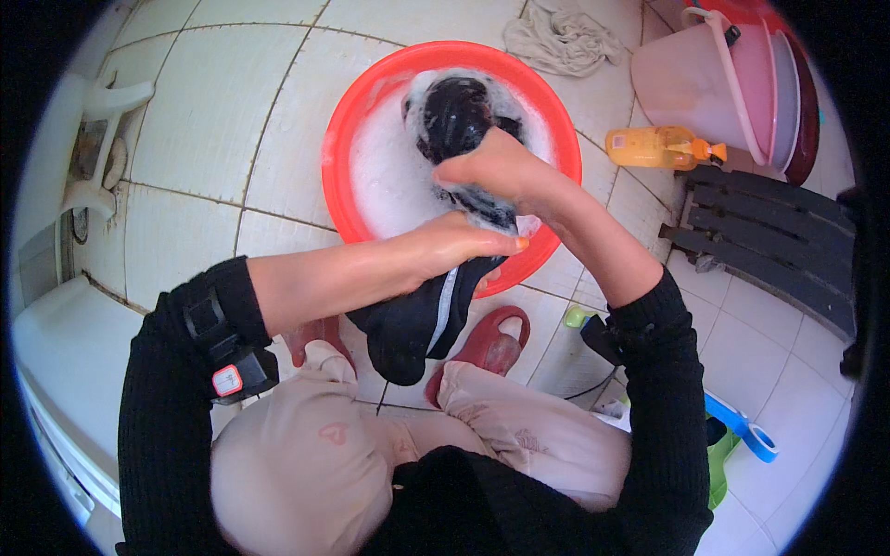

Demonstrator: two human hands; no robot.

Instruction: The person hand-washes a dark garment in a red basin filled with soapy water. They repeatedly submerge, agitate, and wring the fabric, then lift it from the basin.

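A wet black garment (401,320) with a pale stripe stretches from the suds over the near rim of a red basin (341,199). Its far part lies bunched and soapy in white foam (394,176); the dry-looking near part hangs outside, above my feet. My left hand (456,243) is closed round the cloth near the rim, thumb stretched along the top and fingertips showing beneath. Farther in, over the foam, my right hand (491,171) grips the same garment, its fingers partly hidden. The two hands are close together, the right one beyond the left.
A grey rag (563,39) lies on the tiled floor behind the basin. An orange-yellow pump bottle (654,146) lies on its side by a pink bucket (695,79). To the right stands a dark slatted stool (769,232); white plastic furniture (79,371) is at the left.
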